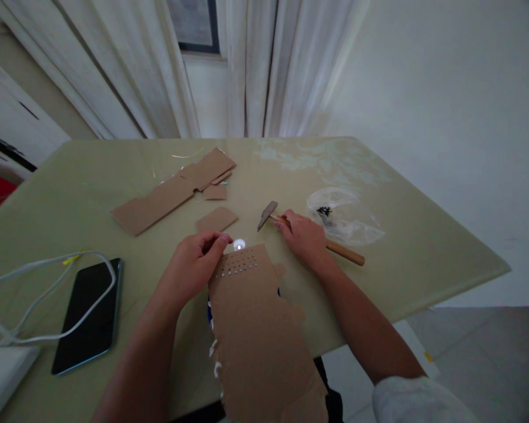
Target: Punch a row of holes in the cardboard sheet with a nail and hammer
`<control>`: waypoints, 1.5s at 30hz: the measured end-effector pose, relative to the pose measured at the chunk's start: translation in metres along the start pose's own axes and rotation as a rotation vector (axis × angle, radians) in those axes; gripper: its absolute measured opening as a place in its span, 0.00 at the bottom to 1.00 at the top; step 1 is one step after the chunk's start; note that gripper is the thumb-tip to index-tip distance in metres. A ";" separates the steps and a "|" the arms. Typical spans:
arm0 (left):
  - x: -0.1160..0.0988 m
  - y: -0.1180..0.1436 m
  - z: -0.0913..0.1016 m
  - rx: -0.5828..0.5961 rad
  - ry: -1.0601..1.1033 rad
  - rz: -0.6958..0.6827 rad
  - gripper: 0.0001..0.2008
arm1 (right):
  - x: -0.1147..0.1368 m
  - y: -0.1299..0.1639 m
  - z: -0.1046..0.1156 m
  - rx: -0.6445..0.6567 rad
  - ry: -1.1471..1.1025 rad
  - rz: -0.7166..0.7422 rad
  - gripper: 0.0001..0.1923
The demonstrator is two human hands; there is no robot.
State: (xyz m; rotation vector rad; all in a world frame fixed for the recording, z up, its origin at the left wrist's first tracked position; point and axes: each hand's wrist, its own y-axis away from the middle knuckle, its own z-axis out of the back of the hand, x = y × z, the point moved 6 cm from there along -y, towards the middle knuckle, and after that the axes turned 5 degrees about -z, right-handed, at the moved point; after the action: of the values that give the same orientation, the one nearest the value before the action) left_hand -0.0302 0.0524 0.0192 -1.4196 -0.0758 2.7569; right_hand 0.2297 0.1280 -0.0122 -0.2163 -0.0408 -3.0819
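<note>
My right hand (304,235) is wrapped round the wooden handle of a hammer (268,215), whose metal head points to the far left, low over the table. A long piece of brown cardboard (260,341) lies toward me and reaches past the table's near edge. Rows of small holes and shiny dots (237,270) run across its far end. At that end's left corner is my left hand (197,261), thumb and forefinger pinched together; whatever is between them is too small to make out. Just beyond the cardboard's far edge shows a small bright round spot (239,245).
A clear plastic bag (348,220) with small dark pieces (324,211) lies right of the hammer. Cardboard scraps (171,194) lie at the back left. On the left are a tablet (90,317), a white cable (48,338) and a white device (4,376).
</note>
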 end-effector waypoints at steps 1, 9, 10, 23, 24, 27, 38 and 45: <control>0.001 0.000 -0.002 0.003 0.004 0.002 0.24 | -0.001 -0.001 -0.001 0.001 0.000 -0.005 0.21; 0.008 0.000 -0.006 -0.007 0.032 0.036 0.22 | -0.007 -0.004 -0.004 -0.018 -0.019 -0.028 0.21; 0.007 0.000 -0.006 -0.009 0.041 0.038 0.22 | -0.007 -0.004 -0.005 -0.018 -0.018 -0.029 0.21; 0.004 -0.001 -0.002 -0.063 0.124 0.074 0.24 | -0.008 -0.005 -0.006 0.001 -0.009 -0.026 0.21; 0.004 0.000 -0.001 -0.065 0.131 0.076 0.24 | -0.008 -0.005 -0.006 0.003 -0.009 -0.029 0.21; 0.004 -0.001 -0.001 -0.072 0.144 0.077 0.24 | -0.008 -0.005 -0.005 0.001 -0.013 -0.033 0.21; 0.008 -0.003 -0.003 -0.073 0.080 0.046 0.23 | -0.010 -0.005 -0.008 -0.013 -0.033 -0.034 0.18; 0.009 -0.005 -0.001 -0.085 0.055 0.045 0.24 | -0.005 -0.004 -0.003 -0.026 0.005 0.039 0.13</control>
State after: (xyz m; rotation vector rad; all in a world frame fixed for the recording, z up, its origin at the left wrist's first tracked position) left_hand -0.0342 0.0576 0.0118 -1.5351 -0.1632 2.7799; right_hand 0.2341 0.1322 -0.0158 -0.2079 0.0029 -3.0458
